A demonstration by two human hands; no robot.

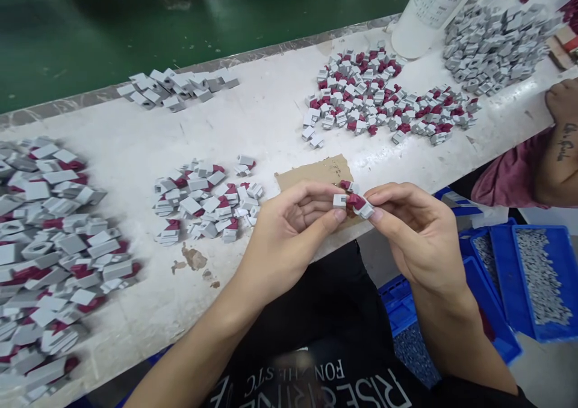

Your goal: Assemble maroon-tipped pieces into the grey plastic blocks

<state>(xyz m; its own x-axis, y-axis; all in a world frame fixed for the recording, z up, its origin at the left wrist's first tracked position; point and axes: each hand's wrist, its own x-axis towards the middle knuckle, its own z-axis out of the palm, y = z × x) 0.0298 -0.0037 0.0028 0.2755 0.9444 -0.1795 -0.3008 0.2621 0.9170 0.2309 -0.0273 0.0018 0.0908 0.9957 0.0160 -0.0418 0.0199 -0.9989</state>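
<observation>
My left hand (295, 233) pinches a small grey-and-maroon plastic piece (340, 201) between thumb and fingers. Close beside it, my right hand (418, 230) grips another grey-and-maroon piece (361, 206) by its right end. The two pieces meet or nearly touch between my hands; the exact contact is too small to tell. Beneath them lies a torn piece of brown cardboard (313, 173) at the table's near edge. A small heap of grey-and-maroon pieces (210, 204) sits left of my hands.
A large grey-and-maroon pile (58, 251) covers the table's left end. Grey parts (174, 87) lie along the far edge. More assembled pieces (370, 92), a white bottle (419, 26) and a grey heap (501, 44) stand right. Blue bins (544, 275) and another person's arm (562, 137) are at right.
</observation>
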